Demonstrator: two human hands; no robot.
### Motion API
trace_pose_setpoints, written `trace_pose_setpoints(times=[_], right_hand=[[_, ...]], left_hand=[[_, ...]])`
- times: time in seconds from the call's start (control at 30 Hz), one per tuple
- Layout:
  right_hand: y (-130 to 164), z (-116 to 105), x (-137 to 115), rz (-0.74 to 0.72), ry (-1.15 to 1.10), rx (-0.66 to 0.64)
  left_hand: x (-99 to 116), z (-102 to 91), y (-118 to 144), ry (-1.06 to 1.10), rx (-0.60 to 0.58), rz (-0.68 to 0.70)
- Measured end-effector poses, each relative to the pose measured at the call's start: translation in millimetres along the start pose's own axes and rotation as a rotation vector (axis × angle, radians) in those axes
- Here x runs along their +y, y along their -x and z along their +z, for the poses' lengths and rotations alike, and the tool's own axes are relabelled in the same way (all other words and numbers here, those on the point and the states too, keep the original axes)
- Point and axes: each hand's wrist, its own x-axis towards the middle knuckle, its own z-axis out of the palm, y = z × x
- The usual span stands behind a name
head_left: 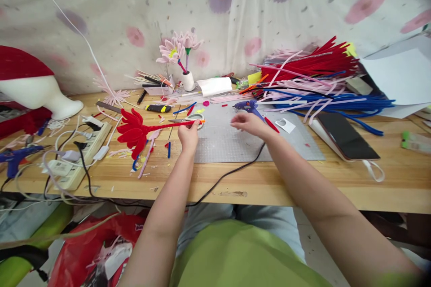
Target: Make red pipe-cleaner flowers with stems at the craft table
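My left hand (pixel 188 133) is closed around the stem of a red pipe-cleaner flower (pixel 133 132). The bloom points left and the stem lies level, with an orange tip showing past my fingers. Over the grey cutting mat (pixel 222 150), my right hand (pixel 248 124) is held with loosely bent fingers, and I see nothing in it. Just behind that hand lies a blue glue gun (pixel 248 106), its lower part hidden by my wrist. A red piece (pixel 271 124) lies beside my right wrist. Scissors (pixel 195 121) rest partly hidden behind my left hand.
Bundles of red (pixel 323 60) and blue pipe cleaners (pixel 357 102) fill the back right, near a phone (pixel 348 134). Pink flowers (pixel 178 49) stand in a white holder. A power strip (pixel 85 154) with tangled cables and another glue gun (pixel 15 159) occupy the left.
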Motion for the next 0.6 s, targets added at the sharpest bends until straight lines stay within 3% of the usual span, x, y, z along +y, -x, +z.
trace_pose_setpoints(times=[0.07,0.2,0.27,0.33,0.43,0.6], right_hand=[[11,-26,11,0.080,0.177,0.059],[17,-55,32,0.168,0.459,0.394],[10,-54,40,0.109,0.506,0.471],[0,-46,46,0.039,0.574,0.439],[-16,-32,52,0.068,0.600,0.404],[-23,-19,53,0.130,0.298,0.545]], left_hand=[[-3,0.6,-1,0.006,0.005,-0.004],[-8,9.2,4,0.089,0.017,-0.079],[-11,13.8,7,0.134,0.024,-0.111],[-14,16.6,9,0.162,0.027,-0.139],[-16,17.0,8,0.199,0.029,-0.178],[-16,16.0,5,0.216,0.033,-0.198]])
